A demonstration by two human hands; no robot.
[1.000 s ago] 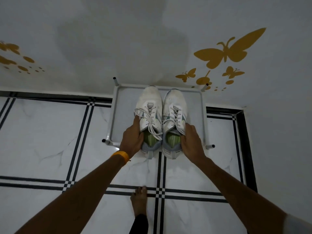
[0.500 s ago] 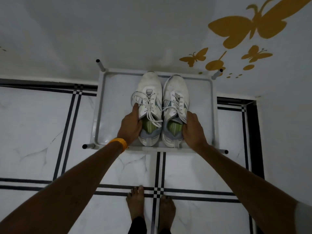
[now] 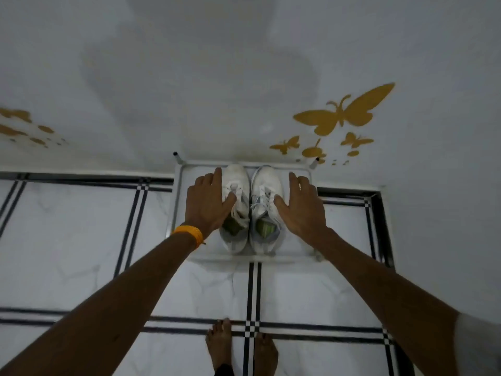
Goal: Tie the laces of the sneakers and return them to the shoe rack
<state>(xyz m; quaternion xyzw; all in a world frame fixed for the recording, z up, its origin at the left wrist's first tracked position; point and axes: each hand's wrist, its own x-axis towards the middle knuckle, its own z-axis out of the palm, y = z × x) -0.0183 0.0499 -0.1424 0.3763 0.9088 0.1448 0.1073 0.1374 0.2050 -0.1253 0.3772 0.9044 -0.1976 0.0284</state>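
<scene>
Now my left hand (image 3: 207, 204) and right hand (image 3: 298, 210) have let go, fingers spread flat beside the white lace-up sneakers (image 3: 250, 210), which sit paired on the white metal shoe rack (image 3: 298, 252), so returning looks done.

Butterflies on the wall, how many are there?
3: a big butterfly upper right, a small butterfly beneath it, another small butterfly left of that. Blurry gold shapes far left may be more.

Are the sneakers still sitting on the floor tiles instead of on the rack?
No, both white sneakers sit side by side on the shoe rack shelf against the wall, toes pointing toward it.
</scene>
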